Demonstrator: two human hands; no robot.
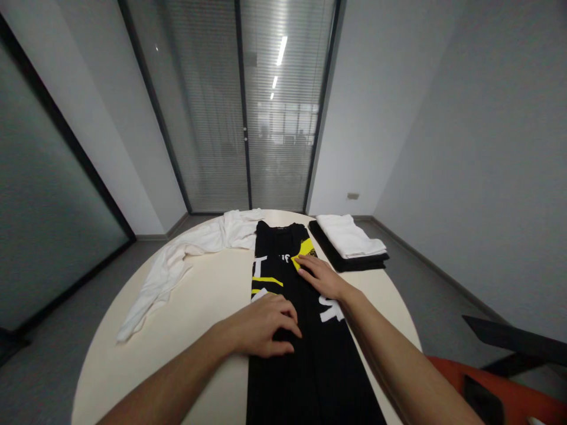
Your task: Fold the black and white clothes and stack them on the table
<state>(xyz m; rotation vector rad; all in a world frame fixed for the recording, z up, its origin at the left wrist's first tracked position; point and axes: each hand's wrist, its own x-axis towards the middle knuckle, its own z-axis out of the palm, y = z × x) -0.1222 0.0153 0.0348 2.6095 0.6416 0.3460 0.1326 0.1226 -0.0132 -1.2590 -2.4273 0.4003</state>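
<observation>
A black T-shirt with white and yellow print lies lengthwise on the table, its sides folded inward and its collar at the far end. My left hand rests on the middle of the shirt, fingers apart and bent a little. Farther up, my right hand lies on the shirt's right side near the yellow print, its fingers stretched out. Neither hand grips the cloth. Part of the print is hidden under my hands.
A crumpled white garment stretches along the table's left side. At the far right, a folded white cloth sits on folded black cloth. The round cream table has an orange-red chair at its right. Glass doors stand behind.
</observation>
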